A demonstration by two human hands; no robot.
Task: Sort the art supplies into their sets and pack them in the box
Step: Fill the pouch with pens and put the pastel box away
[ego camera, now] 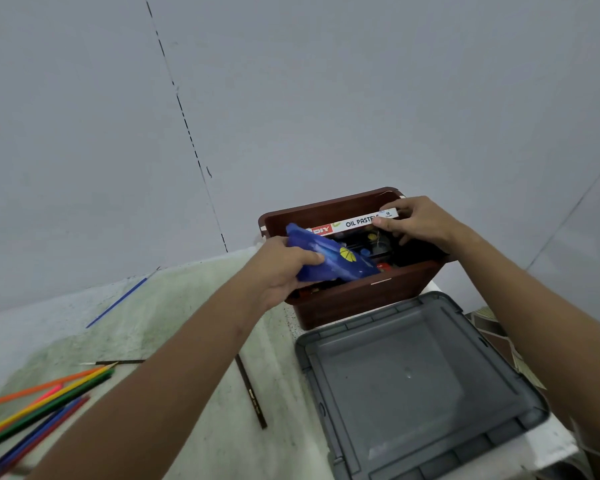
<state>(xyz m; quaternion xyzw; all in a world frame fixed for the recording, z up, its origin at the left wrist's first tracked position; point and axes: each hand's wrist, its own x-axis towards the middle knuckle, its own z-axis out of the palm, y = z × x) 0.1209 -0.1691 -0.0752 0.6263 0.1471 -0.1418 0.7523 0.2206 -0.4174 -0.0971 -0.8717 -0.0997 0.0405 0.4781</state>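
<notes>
A brown box (361, 299) stands at the far edge of the table. My left hand (281, 268) grips a blue plastic case (329, 258) with a yellow mark and holds it tilted over the box's opening. My right hand (416, 223) pinches the right end of a white oil pastels pack (357, 221) standing on edge against the box's back wall. Dark items lie deeper in the box, partly hidden by the blue case.
A grey lid (420, 386) lies upside down in front of the box. Several coloured pencils (39, 407) lie at the lower left. A dark pencil (252, 393) lies near my left forearm, and a thin blue brush (118, 301) near the wall.
</notes>
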